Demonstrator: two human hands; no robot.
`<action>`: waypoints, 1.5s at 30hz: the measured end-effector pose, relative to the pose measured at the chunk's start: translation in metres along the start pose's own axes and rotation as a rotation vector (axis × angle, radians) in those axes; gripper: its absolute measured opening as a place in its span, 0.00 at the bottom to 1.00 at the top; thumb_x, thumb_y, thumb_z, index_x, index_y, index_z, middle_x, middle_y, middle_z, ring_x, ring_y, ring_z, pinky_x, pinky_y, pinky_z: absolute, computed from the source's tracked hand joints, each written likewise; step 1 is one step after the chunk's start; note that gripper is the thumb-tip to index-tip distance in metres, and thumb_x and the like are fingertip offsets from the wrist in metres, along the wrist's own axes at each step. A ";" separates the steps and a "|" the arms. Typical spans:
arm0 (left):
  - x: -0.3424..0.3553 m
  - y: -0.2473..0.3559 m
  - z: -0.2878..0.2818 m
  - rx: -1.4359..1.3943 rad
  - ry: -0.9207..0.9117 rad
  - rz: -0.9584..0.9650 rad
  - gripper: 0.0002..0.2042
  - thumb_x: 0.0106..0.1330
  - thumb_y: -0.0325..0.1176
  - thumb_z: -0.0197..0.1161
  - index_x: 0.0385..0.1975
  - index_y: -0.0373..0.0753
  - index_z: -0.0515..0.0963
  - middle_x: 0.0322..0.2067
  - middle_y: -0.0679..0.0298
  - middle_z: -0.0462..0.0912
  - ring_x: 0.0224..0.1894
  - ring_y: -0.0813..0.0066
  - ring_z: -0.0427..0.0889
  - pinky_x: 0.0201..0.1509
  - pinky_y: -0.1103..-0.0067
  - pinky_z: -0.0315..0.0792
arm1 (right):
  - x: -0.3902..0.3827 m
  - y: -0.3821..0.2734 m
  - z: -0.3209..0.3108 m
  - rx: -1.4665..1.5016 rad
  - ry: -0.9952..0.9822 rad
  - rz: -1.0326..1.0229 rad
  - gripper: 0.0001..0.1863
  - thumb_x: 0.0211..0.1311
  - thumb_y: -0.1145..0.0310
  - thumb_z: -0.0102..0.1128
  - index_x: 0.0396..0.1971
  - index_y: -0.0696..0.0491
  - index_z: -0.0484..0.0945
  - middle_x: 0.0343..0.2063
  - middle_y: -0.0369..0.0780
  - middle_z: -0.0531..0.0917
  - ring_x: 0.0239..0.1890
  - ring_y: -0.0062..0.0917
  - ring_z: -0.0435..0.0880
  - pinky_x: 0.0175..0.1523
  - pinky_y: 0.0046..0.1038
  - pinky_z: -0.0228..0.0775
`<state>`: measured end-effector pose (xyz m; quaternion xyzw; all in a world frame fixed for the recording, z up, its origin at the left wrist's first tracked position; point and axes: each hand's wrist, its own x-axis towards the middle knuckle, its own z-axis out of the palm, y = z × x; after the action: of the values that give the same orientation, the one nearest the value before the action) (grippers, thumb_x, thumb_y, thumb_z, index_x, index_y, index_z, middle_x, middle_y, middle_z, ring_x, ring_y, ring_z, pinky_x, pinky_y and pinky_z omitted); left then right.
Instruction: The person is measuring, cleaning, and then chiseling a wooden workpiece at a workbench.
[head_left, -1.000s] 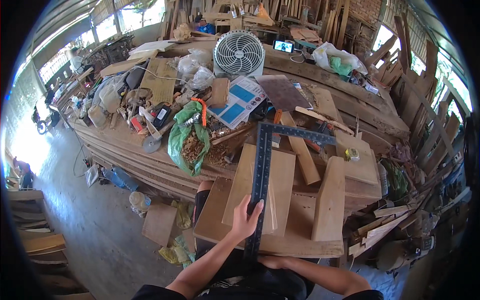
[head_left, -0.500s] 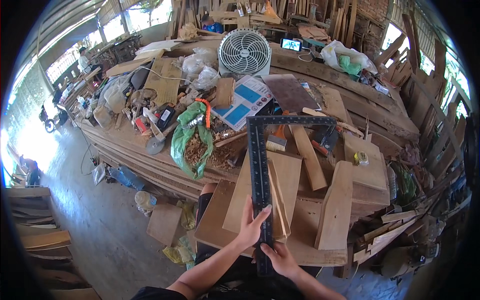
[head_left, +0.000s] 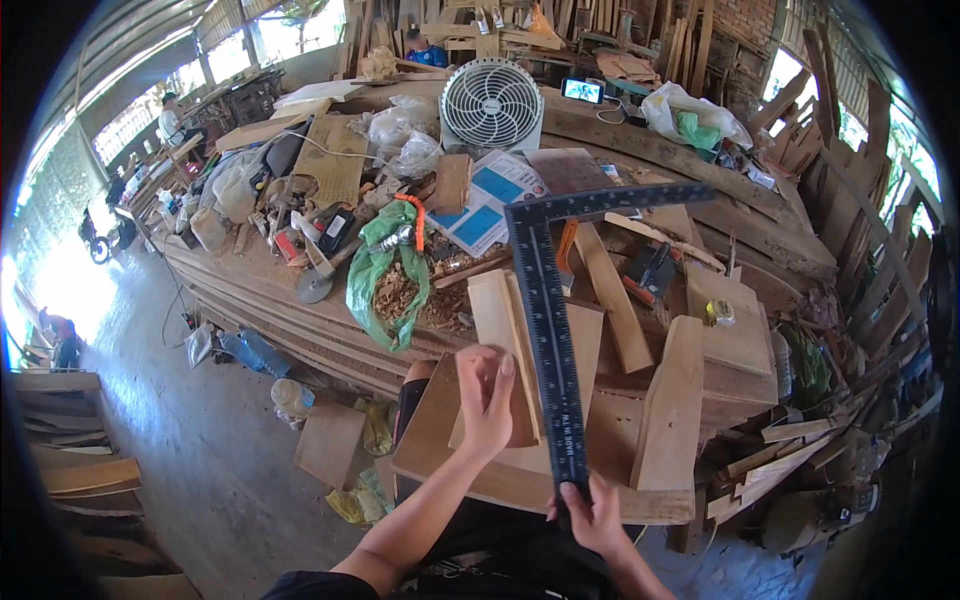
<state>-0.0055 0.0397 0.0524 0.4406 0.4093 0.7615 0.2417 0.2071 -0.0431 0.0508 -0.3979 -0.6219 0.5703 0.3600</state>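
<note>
My right hand (head_left: 592, 510) grips the lower end of a black L-shaped carpenter's square (head_left: 550, 330). The long arm of the square rises from that hand, and its short arm points right. To its left, my left hand (head_left: 485, 395) is closed, fingers curled and thumb up, at a narrow wooden board (head_left: 505, 325) held tilted. The fingers partly hide the board, so the exact grip is unclear. Under both lies a flat light board (head_left: 582, 350) on a larger wooden panel (head_left: 430, 440). A tapered wooden piece (head_left: 672, 400) rests at the right.
On the stacked planks beyond are a fan (head_left: 492, 105), a green bag (head_left: 368, 295) of wood shavings, a printed sheet (head_left: 480, 215), a lit phone (head_left: 582, 91) and a yellow tape measure (head_left: 719, 312). Scrap wood (head_left: 790, 470) crowds the right side. Other people sit far off.
My left hand has let go of the carpenter's square and moved up and left. The narrow board has shifted left. My right hand has carried the square rightward, tilting it.
</note>
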 end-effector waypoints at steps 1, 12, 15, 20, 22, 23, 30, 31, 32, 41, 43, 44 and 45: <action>0.000 0.001 -0.006 0.028 0.007 -0.106 0.15 0.80 0.28 0.57 0.61 0.40 0.62 0.40 0.69 0.74 0.42 0.84 0.73 0.51 0.84 0.66 | -0.001 -0.002 -0.009 -0.093 0.002 -0.040 0.10 0.79 0.70 0.55 0.36 0.60 0.78 0.24 0.40 0.85 0.25 0.24 0.88 0.34 0.28 0.79; 0.028 -0.004 -0.004 -0.159 0.112 -0.331 0.25 0.75 0.34 0.68 0.67 0.34 0.67 0.53 0.62 0.82 0.54 0.82 0.80 0.58 0.82 0.72 | -0.002 0.000 -0.021 -0.182 -0.112 -0.046 0.09 0.80 0.71 0.53 0.40 0.61 0.76 0.26 0.42 0.85 0.24 0.24 0.87 0.32 0.28 0.80; 0.033 0.000 -0.008 -0.195 0.131 -0.401 0.24 0.74 0.35 0.70 0.64 0.34 0.71 0.54 0.63 0.83 0.54 0.82 0.80 0.59 0.82 0.72 | -0.003 0.003 -0.022 -0.177 -0.123 -0.035 0.10 0.79 0.70 0.55 0.39 0.61 0.78 0.26 0.41 0.86 0.25 0.26 0.88 0.33 0.29 0.80; 0.043 0.014 -0.010 -0.264 0.175 -0.421 0.25 0.71 0.36 0.73 0.63 0.34 0.71 0.53 0.63 0.83 0.54 0.79 0.81 0.60 0.80 0.73 | -0.003 0.007 -0.027 -0.218 -0.160 -0.057 0.09 0.79 0.71 0.56 0.38 0.62 0.77 0.26 0.41 0.86 0.24 0.26 0.87 0.32 0.29 0.80; 0.049 0.019 -0.011 -0.266 0.167 -0.409 0.27 0.68 0.33 0.75 0.63 0.34 0.71 0.54 0.62 0.83 0.54 0.77 0.83 0.61 0.78 0.75 | -0.004 0.007 -0.029 -0.219 -0.164 -0.061 0.09 0.78 0.71 0.57 0.38 0.62 0.78 0.26 0.41 0.86 0.24 0.26 0.87 0.33 0.29 0.80; 0.052 0.022 -0.012 -0.263 0.143 -0.396 0.28 0.67 0.31 0.75 0.63 0.34 0.71 0.54 0.62 0.83 0.54 0.77 0.83 0.61 0.77 0.75 | -0.004 0.007 -0.030 -0.202 -0.168 -0.032 0.09 0.78 0.71 0.57 0.37 0.62 0.78 0.26 0.41 0.86 0.24 0.26 0.87 0.33 0.29 0.80; 0.065 0.032 -0.015 -0.248 0.069 -0.392 0.25 0.63 0.25 0.77 0.59 0.34 0.74 0.49 0.63 0.86 0.49 0.77 0.86 0.57 0.78 0.78 | -0.004 0.011 -0.034 -0.261 -0.171 -0.028 0.09 0.76 0.70 0.61 0.37 0.62 0.79 0.26 0.42 0.87 0.26 0.26 0.89 0.34 0.29 0.81; 0.065 0.033 -0.015 -0.256 0.063 -0.394 0.25 0.63 0.25 0.77 0.59 0.34 0.74 0.49 0.63 0.86 0.49 0.78 0.86 0.56 0.78 0.79 | -0.004 0.012 -0.035 -0.274 -0.165 -0.031 0.09 0.76 0.70 0.61 0.37 0.62 0.79 0.26 0.42 0.87 0.26 0.26 0.89 0.33 0.29 0.81; 0.064 0.035 -0.016 -0.264 0.059 -0.397 0.25 0.63 0.25 0.77 0.58 0.35 0.75 0.49 0.63 0.86 0.48 0.78 0.86 0.56 0.77 0.79 | -0.004 0.014 -0.036 -0.287 -0.162 -0.032 0.09 0.76 0.70 0.62 0.38 0.62 0.79 0.26 0.42 0.87 0.26 0.26 0.89 0.33 0.29 0.81; 0.060 0.040 -0.011 -0.276 0.058 -0.379 0.24 0.66 0.26 0.76 0.59 0.35 0.73 0.49 0.63 0.86 0.49 0.78 0.86 0.56 0.77 0.79 | -0.009 0.021 -0.038 -0.299 -0.106 -0.046 0.07 0.73 0.73 0.63 0.39 0.63 0.79 0.24 0.43 0.86 0.24 0.27 0.88 0.31 0.29 0.79; 0.058 0.041 -0.011 -0.276 0.058 -0.388 0.24 0.66 0.27 0.75 0.60 0.35 0.73 0.50 0.63 0.85 0.49 0.78 0.85 0.56 0.78 0.79 | -0.010 0.022 -0.036 -0.307 -0.096 -0.049 0.07 0.73 0.73 0.62 0.39 0.63 0.79 0.24 0.43 0.86 0.23 0.28 0.87 0.31 0.29 0.79; 0.055 0.041 -0.010 -0.281 0.054 -0.389 0.25 0.66 0.27 0.75 0.60 0.35 0.73 0.50 0.63 0.85 0.50 0.78 0.85 0.57 0.78 0.79 | -0.010 0.022 -0.035 -0.303 -0.090 -0.030 0.07 0.73 0.73 0.62 0.40 0.62 0.78 0.24 0.43 0.86 0.22 0.28 0.87 0.30 0.29 0.79; 0.052 0.041 -0.008 -0.296 0.046 -0.382 0.25 0.67 0.28 0.75 0.61 0.35 0.72 0.50 0.63 0.85 0.50 0.78 0.85 0.57 0.78 0.78 | -0.010 0.022 -0.033 -0.308 -0.082 -0.045 0.07 0.73 0.72 0.62 0.40 0.62 0.78 0.24 0.43 0.85 0.22 0.28 0.87 0.30 0.29 0.79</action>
<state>-0.0385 0.0518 0.1094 0.2976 0.3745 0.7636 0.4337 0.2435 -0.0375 0.0320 -0.4106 -0.7250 0.4759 0.2816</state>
